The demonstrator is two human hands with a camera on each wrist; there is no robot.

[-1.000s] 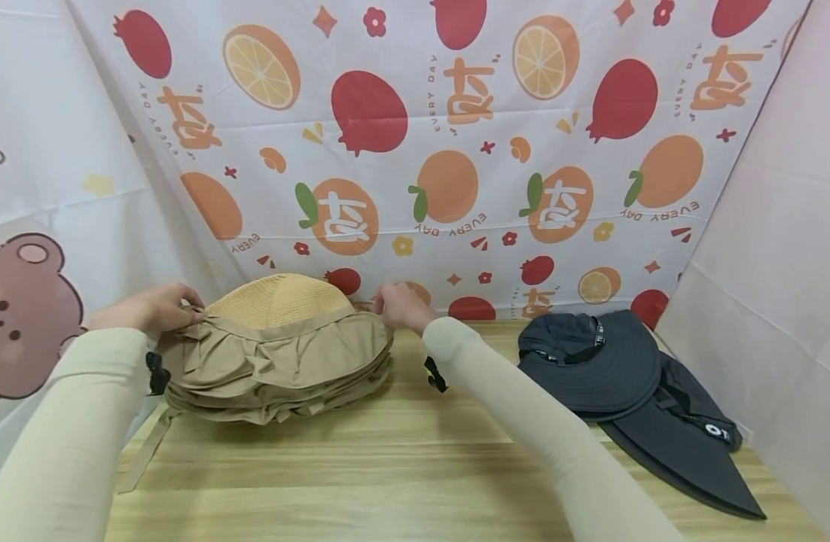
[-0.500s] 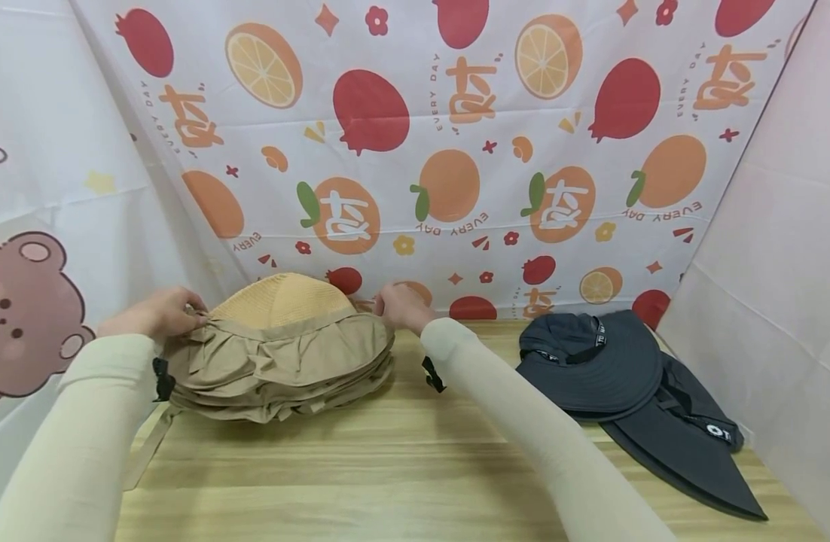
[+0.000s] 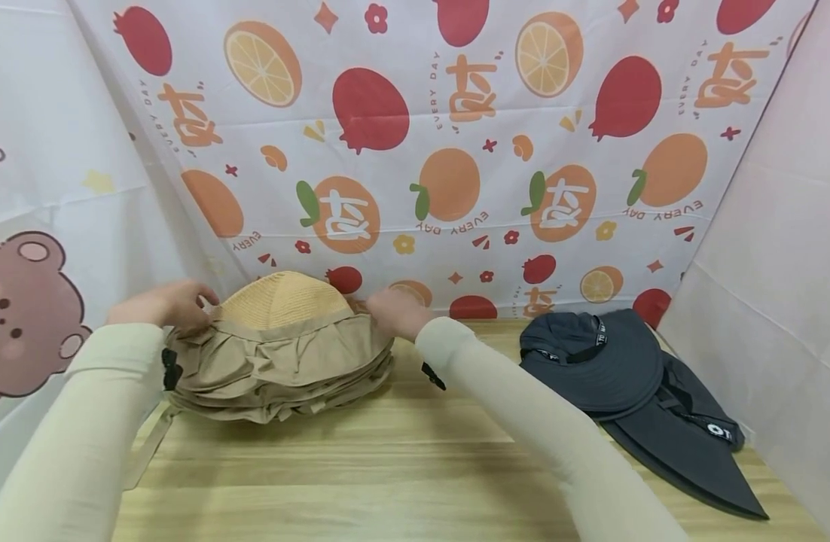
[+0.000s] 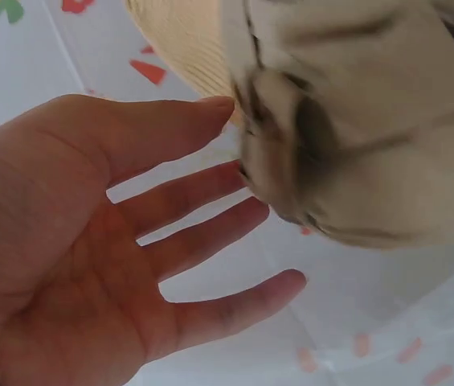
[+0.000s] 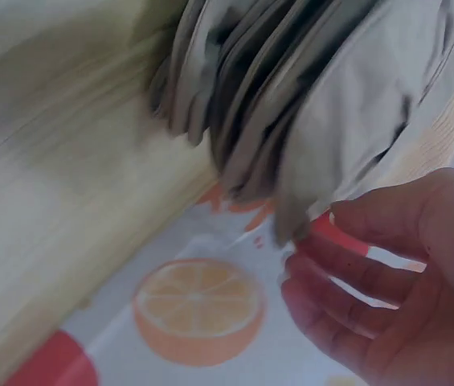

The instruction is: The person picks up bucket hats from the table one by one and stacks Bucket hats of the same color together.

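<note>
A stack of beige sun hats [image 3: 293, 357] stands on the left of the table, several ruffled brims lying one over another. The top hat has a woven straw crown [image 3: 286, 301]. My left hand [image 3: 174, 303] pinches the left edge of its brim [image 4: 371, 161] between thumb and fingers; the other fingers are spread. At the opposite end, my right hand [image 3: 396, 312] pinches the brim's right edge with its thumb and fingertips. In the right wrist view, the layered brims [image 5: 291, 104] hang beside this hand [image 5: 403, 281].
Dark navy hats [image 3: 591, 369] with wide brims lie overlapping on the right of the wooden table [image 3: 361, 482]. A fruit-print curtain [image 3: 449, 181] closes off the back, and white cloth [image 3: 781, 248] hangs at the right side. A beige strap [image 3: 147, 452] trails from the stack.
My left hand has moved slightly to the right along the brim. My right hand has shifted slightly left. The stack and the navy hats have stayed in place.
</note>
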